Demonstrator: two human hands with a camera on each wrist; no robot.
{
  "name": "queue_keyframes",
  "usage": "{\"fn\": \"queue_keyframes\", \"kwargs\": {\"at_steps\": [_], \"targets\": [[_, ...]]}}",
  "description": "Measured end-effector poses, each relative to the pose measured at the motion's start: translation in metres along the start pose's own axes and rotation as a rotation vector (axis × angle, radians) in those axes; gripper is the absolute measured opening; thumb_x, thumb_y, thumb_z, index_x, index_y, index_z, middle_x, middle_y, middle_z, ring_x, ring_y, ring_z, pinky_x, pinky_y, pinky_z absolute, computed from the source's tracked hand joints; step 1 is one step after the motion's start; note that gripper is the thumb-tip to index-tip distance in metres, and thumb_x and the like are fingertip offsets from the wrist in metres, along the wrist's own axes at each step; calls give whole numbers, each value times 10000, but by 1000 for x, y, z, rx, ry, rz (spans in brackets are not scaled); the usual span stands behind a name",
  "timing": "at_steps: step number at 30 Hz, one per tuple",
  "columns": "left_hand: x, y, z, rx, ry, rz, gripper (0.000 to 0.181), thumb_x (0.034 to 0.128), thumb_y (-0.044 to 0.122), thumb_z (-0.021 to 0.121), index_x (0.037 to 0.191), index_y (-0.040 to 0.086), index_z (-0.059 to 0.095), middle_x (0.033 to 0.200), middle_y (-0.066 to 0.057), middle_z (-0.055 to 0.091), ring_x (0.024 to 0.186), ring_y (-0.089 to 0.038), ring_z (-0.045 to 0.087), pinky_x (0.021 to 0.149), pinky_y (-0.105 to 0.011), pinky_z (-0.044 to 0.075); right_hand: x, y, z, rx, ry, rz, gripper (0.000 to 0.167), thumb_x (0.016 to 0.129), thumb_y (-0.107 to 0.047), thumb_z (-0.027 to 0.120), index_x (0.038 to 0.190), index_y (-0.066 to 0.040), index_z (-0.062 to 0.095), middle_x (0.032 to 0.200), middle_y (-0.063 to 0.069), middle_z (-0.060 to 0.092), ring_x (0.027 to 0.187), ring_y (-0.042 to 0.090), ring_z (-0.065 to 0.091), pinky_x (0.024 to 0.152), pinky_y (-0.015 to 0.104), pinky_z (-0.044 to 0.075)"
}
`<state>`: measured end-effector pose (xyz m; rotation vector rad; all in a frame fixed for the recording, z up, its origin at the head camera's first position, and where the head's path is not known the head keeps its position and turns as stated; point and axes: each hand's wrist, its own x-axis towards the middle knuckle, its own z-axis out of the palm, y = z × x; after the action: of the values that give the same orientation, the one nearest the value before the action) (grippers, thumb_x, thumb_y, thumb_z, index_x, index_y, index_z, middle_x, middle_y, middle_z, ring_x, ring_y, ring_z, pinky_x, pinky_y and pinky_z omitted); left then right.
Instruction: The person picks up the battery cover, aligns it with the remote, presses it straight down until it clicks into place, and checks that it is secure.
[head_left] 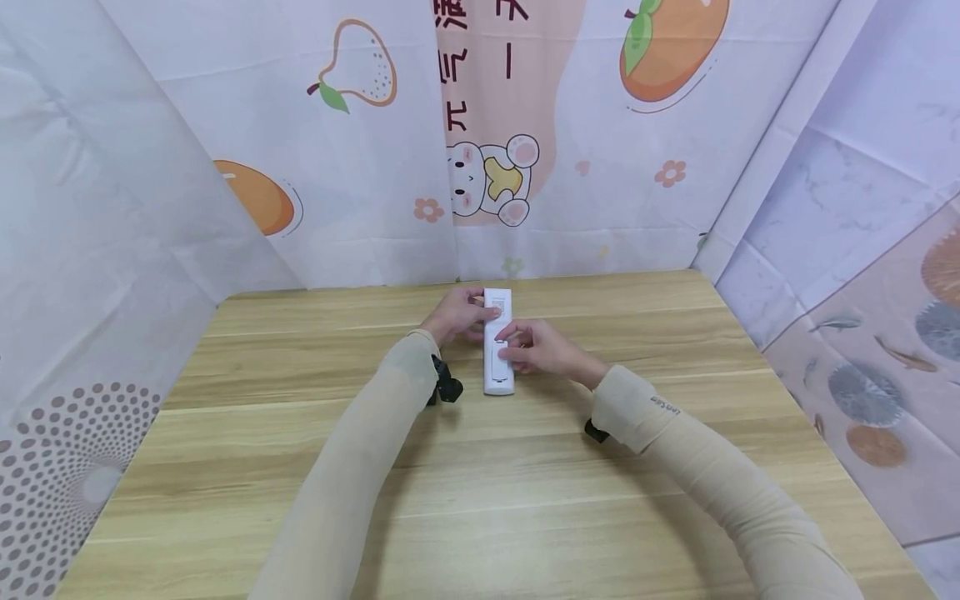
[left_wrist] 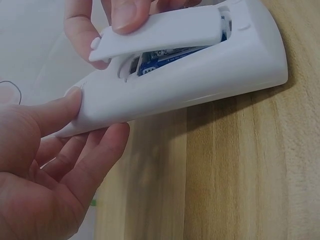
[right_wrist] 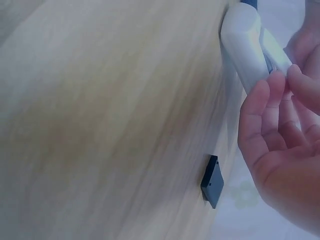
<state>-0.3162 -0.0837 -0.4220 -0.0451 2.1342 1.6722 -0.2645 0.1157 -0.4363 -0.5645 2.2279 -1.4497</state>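
A white remote control (head_left: 498,387) lies back side up on the wooden table, pointing away from me. In the left wrist view, its battery cover (left_wrist: 170,31) is lifted at one end and tilted, while the other end stays at the remote. Blue AAA batteries (left_wrist: 167,62) show in the gap beneath. My left hand (head_left: 456,317) grips the remote's far end, thumb on top and fingers at its side. With thumb and fingertips, my right hand (head_left: 551,348) pinches the raised end of the cover. The right wrist view shows this hand (right_wrist: 282,150) partly hiding the cover (right_wrist: 275,52).
A small dark flat block (right_wrist: 213,182), its kind unclear, rests on the table in the right wrist view. Behind the table (head_left: 480,500) hangs a white printed curtain (head_left: 375,167). Patterned cloths flank both sides. A black wrist camera (head_left: 447,385) sits on the left wrist.
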Motion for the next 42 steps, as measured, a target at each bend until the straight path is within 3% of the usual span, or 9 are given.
{"fn": "queue_keyframes", "kwargs": {"at_steps": [6,19,30,42], "targets": [[-1,1,0,0,1,-1,533,950,103,731,1443,72,533,1208,-134,646,1027,-271,662,781,-379,620,1,-1,2,-82,-5,-28,186,959,-54,707,1130,-7,652,887,91,711,717,232,649,620,367,592],[-1,1,1,31,9,8,506,952,117,733,1422,79,548,1203,-120,648,1029,-265,660,784,-368,619,-1,-1,2,-105,-8,-51,184,953,-49,712,1116,10,650,875,97,707,763,357,676,637,437,612],[-2,2,1,43,17,3,499,956,124,729,1423,83,557,1192,-115,650,1015,-261,666,770,-358,619,2,1,1,-257,8,-143,184,939,-68,734,1101,-4,673,850,52,696,723,172,648,615,301,574],[-3,2,-1,56,9,2,545,957,123,728,1459,82,522,1194,-129,643,998,-260,670,762,-354,620,1,-2,2,-369,30,-172,189,936,-103,748,1091,-11,690,855,16,692,762,145,645,711,287,573]]}}
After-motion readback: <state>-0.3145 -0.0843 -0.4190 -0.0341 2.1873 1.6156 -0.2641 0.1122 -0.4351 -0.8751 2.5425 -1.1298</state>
